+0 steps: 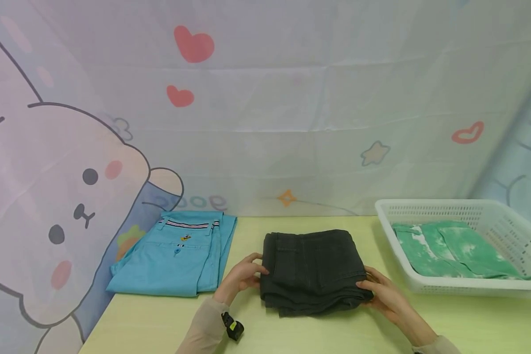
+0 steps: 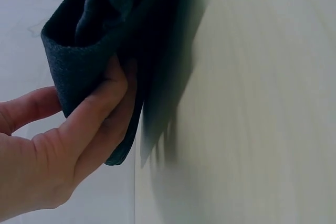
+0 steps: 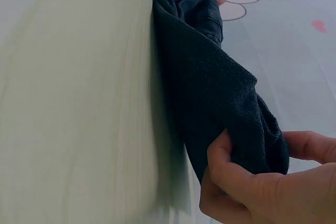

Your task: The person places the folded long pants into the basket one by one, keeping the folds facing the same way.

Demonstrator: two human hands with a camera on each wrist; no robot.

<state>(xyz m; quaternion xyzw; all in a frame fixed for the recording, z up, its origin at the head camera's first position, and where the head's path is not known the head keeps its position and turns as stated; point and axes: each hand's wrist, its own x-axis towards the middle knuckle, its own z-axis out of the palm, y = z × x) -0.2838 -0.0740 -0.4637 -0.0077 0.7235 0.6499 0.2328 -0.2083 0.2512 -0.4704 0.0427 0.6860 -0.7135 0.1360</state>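
Now, dark trousers: folded charcoal-grey denim trousers (image 1: 313,268) lie on the pale green table (image 1: 159,324), between your hands.
Left hand (image 1: 243,276): pinches their left edge.
Right hand (image 1: 387,295): grips their right corner.

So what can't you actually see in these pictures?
- Head view: the undersides of the folded dark trousers, hidden by their own layers; fingertips of the left hand and right hand tucked behind the cloth.
- Head view: the green garment is partly hidden by the white basket wall.
- Wrist views: cloth fills the frame, so the blue trousers never show.
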